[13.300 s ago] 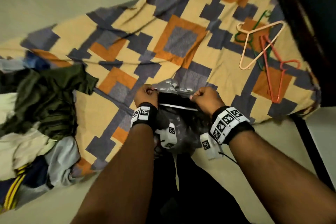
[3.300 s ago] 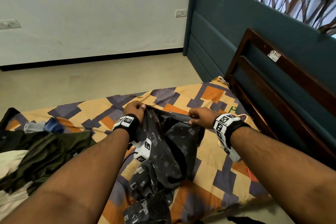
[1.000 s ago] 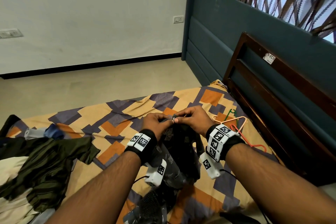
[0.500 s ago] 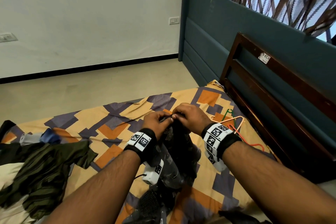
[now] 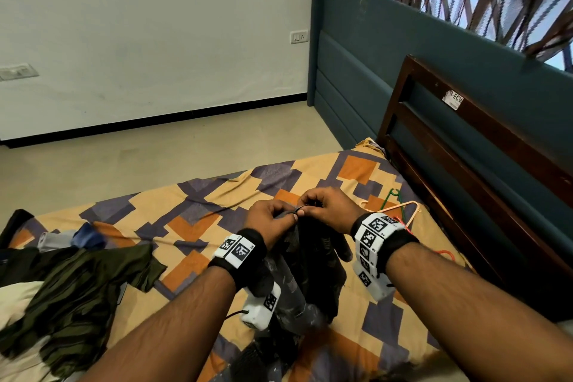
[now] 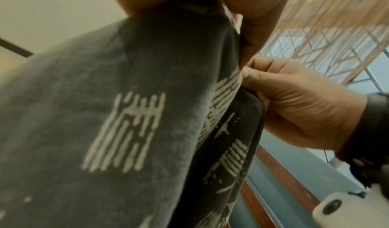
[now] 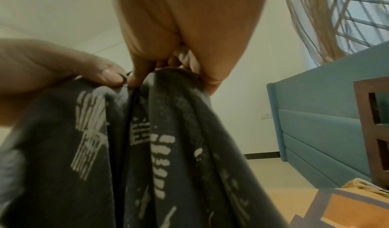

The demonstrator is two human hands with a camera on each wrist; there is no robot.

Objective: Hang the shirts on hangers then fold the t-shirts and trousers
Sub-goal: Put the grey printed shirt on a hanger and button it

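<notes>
Fingertips of both hands meet at the top edge of a dark printed shirt (image 5: 310, 263), which hangs down from them over the bedspread (image 5: 198, 220). Thumb and forefinger of the left hand (image 5: 269, 220) pinch the cloth, and the right hand (image 5: 328, 211) pinches it just beside them, so close that the two thumbs nearly touch; the right wrist view shows a thin dark loop or cord caught between the fingers (image 7: 109, 75). Both wrists are raised and bent inward, forearms running back toward the body, each with a black band and white marker blocks. Just beyond the right hand, partly hidden by that wrist, lie plastic hangers (image 5: 400, 211) in peach, green and red. Well out to the left of the left hand sits a heap of clothes (image 5: 71, 282) topped by an olive garment. Past the hangers stands the dark wooden headboard (image 5: 465, 146).
</notes>
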